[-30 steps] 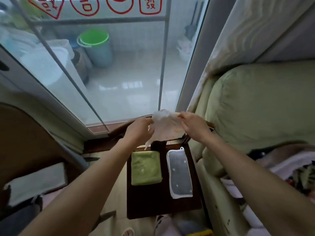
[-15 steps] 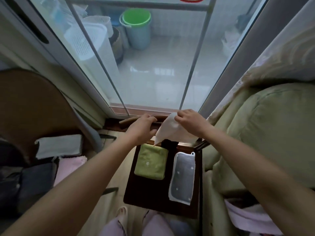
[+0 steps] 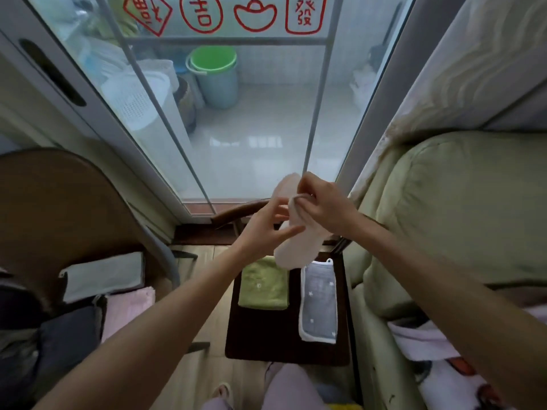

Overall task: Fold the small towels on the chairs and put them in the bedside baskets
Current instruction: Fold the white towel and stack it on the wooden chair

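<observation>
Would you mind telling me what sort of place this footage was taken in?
Most likely a lived-in bedroom or sitting room beside an enclosed balcony: a sliding glass door with red stickers, a green plastic bucket on the tiled floor beyond it, and a pale green padded headboard or sofa at the right.

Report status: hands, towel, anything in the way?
Right hand pinches pink towel top; left hand open against it. Green towel, grey towel on chair. Nothing blocking.
</observation>
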Tool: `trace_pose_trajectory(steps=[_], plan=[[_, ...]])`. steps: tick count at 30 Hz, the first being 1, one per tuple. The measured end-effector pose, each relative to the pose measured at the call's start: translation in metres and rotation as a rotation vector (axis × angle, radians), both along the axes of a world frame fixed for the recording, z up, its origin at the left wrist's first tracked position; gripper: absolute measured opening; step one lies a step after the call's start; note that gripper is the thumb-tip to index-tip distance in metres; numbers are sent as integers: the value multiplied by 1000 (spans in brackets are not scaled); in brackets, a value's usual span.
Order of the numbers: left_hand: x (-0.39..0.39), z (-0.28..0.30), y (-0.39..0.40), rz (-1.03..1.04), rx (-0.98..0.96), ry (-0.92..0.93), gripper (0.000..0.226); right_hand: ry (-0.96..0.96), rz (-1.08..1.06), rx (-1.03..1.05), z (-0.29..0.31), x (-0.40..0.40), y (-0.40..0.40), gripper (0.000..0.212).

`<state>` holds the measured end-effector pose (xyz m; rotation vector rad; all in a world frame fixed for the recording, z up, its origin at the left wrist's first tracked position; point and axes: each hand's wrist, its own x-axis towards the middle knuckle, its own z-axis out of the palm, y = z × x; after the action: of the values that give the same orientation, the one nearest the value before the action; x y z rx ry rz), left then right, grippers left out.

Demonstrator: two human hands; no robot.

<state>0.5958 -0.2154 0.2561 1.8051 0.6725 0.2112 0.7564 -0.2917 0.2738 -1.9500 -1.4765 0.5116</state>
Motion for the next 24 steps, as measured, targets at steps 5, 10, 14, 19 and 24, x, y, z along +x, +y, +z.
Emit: trace_pose_trajectory(steps=[5, 10, 14, 19, 24], plan=[[-43, 14, -30, 55, -129, -89, 42, 30, -130, -38, 19, -56, -31, 16], [-108, 29, -35, -2, -148, -123, 7, 107, -211, -21, 39, -111, -63, 16], [-146, 41, -24, -180, 30, -96, 14, 146, -162, -74, 51, -151, -97, 22], [-174, 43, -24, -388, 290, 29, 10, 108, -179, -208, 46, -183, -132, 16], [-194, 29, -29, -498, 627, 244, 28, -105, -270, -316, 24, -183, -154, 40]])
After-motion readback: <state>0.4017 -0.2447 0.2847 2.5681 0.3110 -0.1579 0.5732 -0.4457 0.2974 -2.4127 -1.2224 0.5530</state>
